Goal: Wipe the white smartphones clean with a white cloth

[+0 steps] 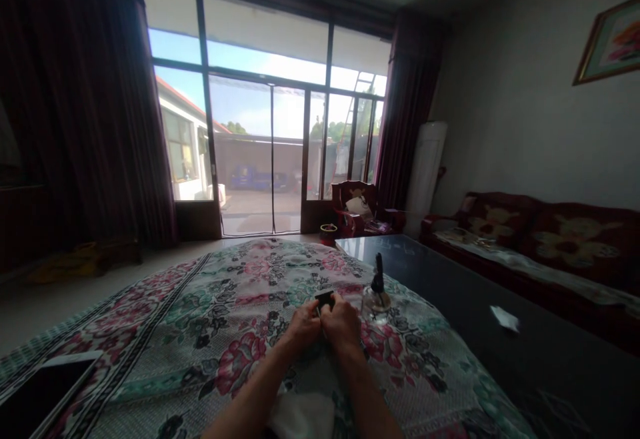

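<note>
My left hand (304, 324) and my right hand (341, 319) meet in front of me above the flowered cloth. Both have their fingers closed on a small, flat black object (325, 298), whose kind I cannot make out. Just right of my right hand stands a clear bottle (376, 307) with a black pump top (378, 277), upright on the cloth and apart from the hand. A white cloth (303, 415) lies between my forearms, close to my body.
The flowered tablecloth (190, 359) spreads beneath everything. At the left lies a white-edged tablet-like device (45, 392) with a dark screen. To the right is a dark glossy table (450, 305) bearing a white scrap (505, 319). Beyond are a sofa (530, 225) and an armchair (354, 205).
</note>
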`<state>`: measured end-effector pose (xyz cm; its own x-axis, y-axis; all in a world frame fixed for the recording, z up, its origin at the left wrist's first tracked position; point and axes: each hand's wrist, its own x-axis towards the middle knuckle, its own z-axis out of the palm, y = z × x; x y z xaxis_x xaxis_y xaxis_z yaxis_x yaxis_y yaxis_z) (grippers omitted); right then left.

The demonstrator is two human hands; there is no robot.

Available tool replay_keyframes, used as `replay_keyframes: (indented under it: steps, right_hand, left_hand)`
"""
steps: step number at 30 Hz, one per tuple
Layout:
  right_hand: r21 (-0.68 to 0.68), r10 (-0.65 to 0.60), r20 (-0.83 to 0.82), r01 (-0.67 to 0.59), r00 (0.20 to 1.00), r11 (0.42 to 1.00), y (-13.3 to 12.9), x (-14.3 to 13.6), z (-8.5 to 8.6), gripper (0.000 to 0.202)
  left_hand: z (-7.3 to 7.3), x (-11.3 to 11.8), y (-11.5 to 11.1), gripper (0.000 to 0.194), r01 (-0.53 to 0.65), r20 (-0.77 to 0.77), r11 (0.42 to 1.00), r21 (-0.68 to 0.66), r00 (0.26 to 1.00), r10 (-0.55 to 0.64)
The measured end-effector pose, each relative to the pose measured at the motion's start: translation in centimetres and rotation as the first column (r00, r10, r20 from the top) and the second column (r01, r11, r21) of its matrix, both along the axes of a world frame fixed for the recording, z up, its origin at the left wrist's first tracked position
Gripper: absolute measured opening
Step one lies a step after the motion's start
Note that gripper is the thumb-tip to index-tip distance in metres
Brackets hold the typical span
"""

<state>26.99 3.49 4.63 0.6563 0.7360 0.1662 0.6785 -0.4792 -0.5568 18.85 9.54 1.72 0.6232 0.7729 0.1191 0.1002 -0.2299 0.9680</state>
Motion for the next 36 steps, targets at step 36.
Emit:
replay_keyframes:
  steps: [36]
  right_hand:
    - [0.212, 0.748, 0.176, -0.767, 0.640, 0.606, -1.3, -15.0, 1.3, 0.041]
  left_hand:
    - [5.2, -33.3, -6.9, 0.055, -0.584, -0.185, 0.433, 0.687, 0.436, 0.881]
